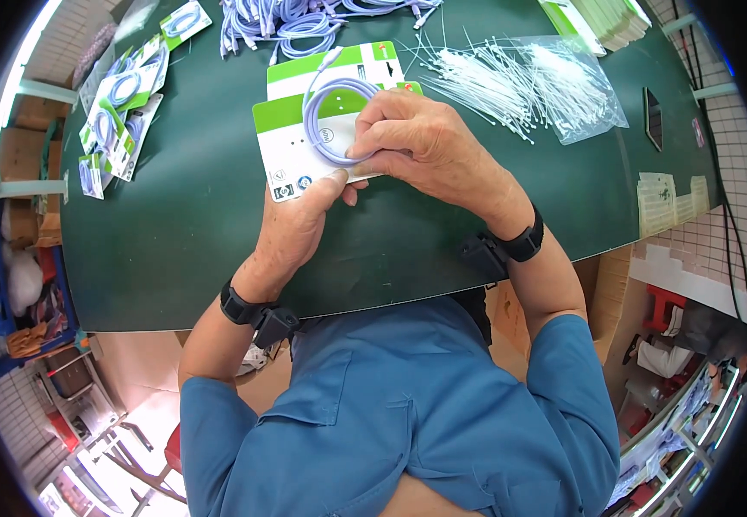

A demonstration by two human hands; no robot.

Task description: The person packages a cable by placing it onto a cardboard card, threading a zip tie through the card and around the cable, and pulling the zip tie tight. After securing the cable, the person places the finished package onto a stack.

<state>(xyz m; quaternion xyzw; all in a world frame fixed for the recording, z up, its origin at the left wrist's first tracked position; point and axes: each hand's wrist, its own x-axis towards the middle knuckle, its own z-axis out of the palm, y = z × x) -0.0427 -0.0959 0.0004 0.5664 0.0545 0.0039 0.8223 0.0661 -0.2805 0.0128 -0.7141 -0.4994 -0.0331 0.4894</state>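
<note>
A coiled lilac cable (311,122) lies against a green and white backing card (277,138) above the table. My left hand (298,226) grips the card by its lower edge, thumb on the front and fingers behind. My right hand (425,142) pinches the right side of the coil, its fingertips together over the card; whether a tie is between them is hidden. One cable plug points up past the card's top edge. Just behind lies a second green and white card (292,79), partly covered by the held one.
Loose white cable ties (485,86) and a clear bag of ties (576,90) lie at the far right. More lilac cables (283,21) are heaped at the back. Carded cables (119,116) pile at the left. A card stack (602,21) and a phone (653,119) sit right.
</note>
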